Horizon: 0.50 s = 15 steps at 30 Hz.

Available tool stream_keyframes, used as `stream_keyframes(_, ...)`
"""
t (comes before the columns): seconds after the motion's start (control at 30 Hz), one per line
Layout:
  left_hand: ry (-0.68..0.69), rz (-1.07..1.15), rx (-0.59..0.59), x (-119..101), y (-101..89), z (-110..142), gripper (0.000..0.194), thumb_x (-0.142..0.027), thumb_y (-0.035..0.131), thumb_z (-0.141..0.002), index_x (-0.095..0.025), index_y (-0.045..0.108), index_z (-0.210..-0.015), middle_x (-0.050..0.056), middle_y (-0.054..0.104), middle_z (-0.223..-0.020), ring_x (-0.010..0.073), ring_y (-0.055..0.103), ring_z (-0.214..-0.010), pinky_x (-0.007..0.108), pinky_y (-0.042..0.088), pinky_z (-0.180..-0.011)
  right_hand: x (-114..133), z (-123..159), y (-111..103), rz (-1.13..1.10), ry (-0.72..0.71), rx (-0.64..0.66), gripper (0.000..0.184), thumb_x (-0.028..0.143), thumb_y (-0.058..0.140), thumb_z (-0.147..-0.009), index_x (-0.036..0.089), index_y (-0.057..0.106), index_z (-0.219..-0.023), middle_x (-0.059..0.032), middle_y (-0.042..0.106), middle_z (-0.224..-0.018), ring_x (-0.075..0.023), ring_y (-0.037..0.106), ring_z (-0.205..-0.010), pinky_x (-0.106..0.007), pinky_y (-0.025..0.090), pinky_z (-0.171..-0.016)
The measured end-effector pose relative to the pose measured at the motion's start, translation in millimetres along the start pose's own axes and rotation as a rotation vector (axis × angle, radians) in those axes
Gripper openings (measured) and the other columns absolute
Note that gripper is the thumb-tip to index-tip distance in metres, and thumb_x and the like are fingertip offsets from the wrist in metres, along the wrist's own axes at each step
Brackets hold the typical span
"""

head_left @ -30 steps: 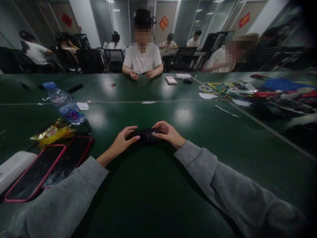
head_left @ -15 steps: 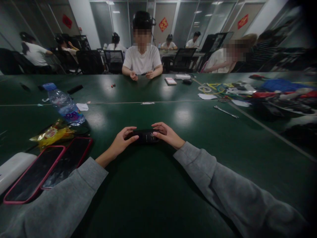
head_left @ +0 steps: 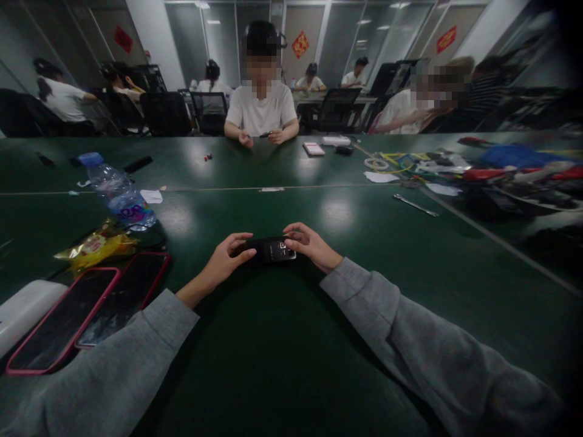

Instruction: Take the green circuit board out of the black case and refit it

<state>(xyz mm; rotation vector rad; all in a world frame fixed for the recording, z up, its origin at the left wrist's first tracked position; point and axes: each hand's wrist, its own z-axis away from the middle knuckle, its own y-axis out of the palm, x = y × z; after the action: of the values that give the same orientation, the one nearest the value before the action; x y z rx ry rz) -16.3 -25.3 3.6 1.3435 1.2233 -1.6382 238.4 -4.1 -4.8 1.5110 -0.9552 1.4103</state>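
Together, the left hand (head_left: 221, 262) and the right hand (head_left: 310, 247) have their fingers clamped on opposite ends of a black object (head_left: 269, 251) with white print, on or just above the green tabletop (head_left: 273, 346); two red-edged phones (head_left: 66, 321) lie beside the left sleeve (head_left: 136, 358).

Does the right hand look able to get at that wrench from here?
Probably yes: I see nothing standing between the right hand and the wrench, just green tabletop, though the hand would likely have to leave the black object and stretch farther out.
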Motion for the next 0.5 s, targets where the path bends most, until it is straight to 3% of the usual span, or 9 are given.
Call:
stream_keyframes(0.17,0.01,-0.034,0.009,0.4,0.7,0.1,0.053,-0.042,0.063,-0.084,-0.022,0.045,-0.129,0.012,0.06,-0.127,0.0273,0.058,-0.118,0.049,0.045,-0.1,-1.0,-0.2,2.0,0.025,-0.014,-0.02,0.04,0.038,0.076,-0.072,0.023,0.054,-0.101,-0.0017,0.063,-0.095,-0.018,0.062,-0.089,-0.036,0.049,-0.08)
stream_keyframes(0.4,0.205,-0.195,0.049,5.3,-1.1,0.9,0.074,-0.033,0.076,-0.071,-0.026,0.04,-0.135,0.011,0.053,-0.137,0.0266,0.048,-0.129,0.051,0.034,-0.109,-2.8,-1.0,2.2,0.102,-0.028,-0.044,0.037,0.04,0.074,-0.074,0.021,0.055,-0.1,-0.0025,0.063,-0.096,-0.0182,0.062,-0.09,-0.037,0.049,-0.081)
stream_keyframes(0.5,0.216,-0.21,0.019,3.9,-1.4,1.1,0.067,-0.034,0.075,-0.073,-0.026,0.045,-0.132,0.009,0.055,-0.133,0.0258,0.051,-0.125,0.05,0.037,-0.107,-5.8,-2.5,2.7,0.169,-0.047,-0.055,0.033,0.043,0.07,-0.078,0.021,0.055,-0.098,-0.0029,0.061,-0.095,-0.0176,0.061,-0.088,-0.036,0.05,-0.079)
